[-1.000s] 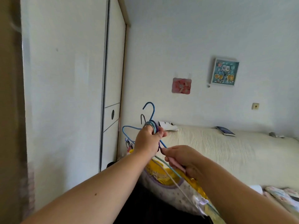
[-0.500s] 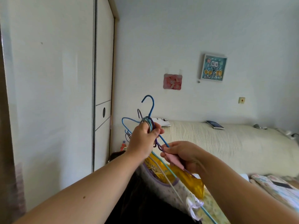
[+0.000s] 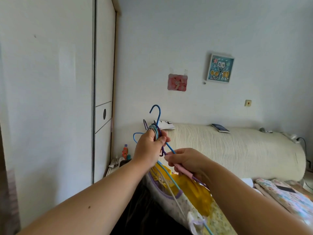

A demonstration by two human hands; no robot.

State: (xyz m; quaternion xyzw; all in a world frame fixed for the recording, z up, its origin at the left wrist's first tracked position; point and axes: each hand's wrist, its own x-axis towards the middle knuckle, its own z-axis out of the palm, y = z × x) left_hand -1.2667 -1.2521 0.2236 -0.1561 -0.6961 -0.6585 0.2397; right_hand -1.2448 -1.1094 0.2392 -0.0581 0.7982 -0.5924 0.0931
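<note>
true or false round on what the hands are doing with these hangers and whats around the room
1. The left hand grips a bunch of hangers near their hooks. True.
2. The right hand holds nothing. False: it grips a pink hanger.
3. A yellow garment hangs below the hands. True.
4. The framed picture leans on the floor. False: it hangs on the wall.
5. A bottle stands low down beside the wardrobe. True.
</note>
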